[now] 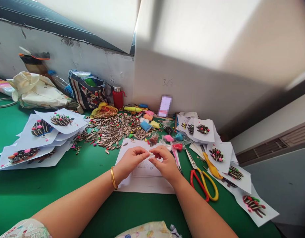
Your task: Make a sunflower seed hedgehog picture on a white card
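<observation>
My left hand (pixel 132 160) and my right hand (pixel 164 163) meet fingertip to fingertip above white paper (pixel 157 188). Fingers and thumbs on both are pinched together around something small and whitish, too tiny to name. Below them, a smaller sheet with a line drawing (pixel 144 165) is partly covered by my hands. A gold bangle (pixel 113 178) circles my left wrist. Just right of my right hand lie scissors (pixel 200 178) with one red and one yellow handle. Beyond my fingers spreads a pile of striped sunflower seeds (pixel 115 130).
Seed-decorated picture cards are stacked at left (pixel 63 124) and right (pixel 204 132). A yellow-handled tool (pixel 213 167) lies against the right stack. Behind the seeds are colored clay packets (pixel 145 125), a red flask (pixel 118 98), a striped bag (pixel 88 91) and a phone (pixel 164 105).
</observation>
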Demonstrator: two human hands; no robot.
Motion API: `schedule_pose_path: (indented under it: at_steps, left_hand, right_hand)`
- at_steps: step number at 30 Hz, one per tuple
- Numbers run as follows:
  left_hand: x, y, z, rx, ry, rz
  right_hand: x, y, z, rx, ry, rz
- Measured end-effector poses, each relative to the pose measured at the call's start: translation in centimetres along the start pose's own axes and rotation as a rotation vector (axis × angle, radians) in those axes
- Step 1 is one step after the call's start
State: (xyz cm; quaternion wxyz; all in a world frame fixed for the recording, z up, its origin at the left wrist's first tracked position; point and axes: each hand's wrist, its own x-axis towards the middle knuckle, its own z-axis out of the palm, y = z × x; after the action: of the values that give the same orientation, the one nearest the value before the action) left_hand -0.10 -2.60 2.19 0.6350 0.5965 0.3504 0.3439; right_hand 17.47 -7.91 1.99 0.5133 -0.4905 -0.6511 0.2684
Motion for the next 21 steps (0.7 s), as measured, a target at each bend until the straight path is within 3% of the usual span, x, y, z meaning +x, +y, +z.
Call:
schedule_pose_path:
  at_steps: [10,21]
  left_hand:
    - [-0.33,0.38,0.34,0.366,0.072,0.210]
    - [-0.22,-0.15,0.11,0.454,0.103,0.314]
  right_hand:
    - [0.23,0.00,0.08,-0.017,0.039,0.045]
    - [0.04,0.68,0.33,0.020,0.041,0.146]
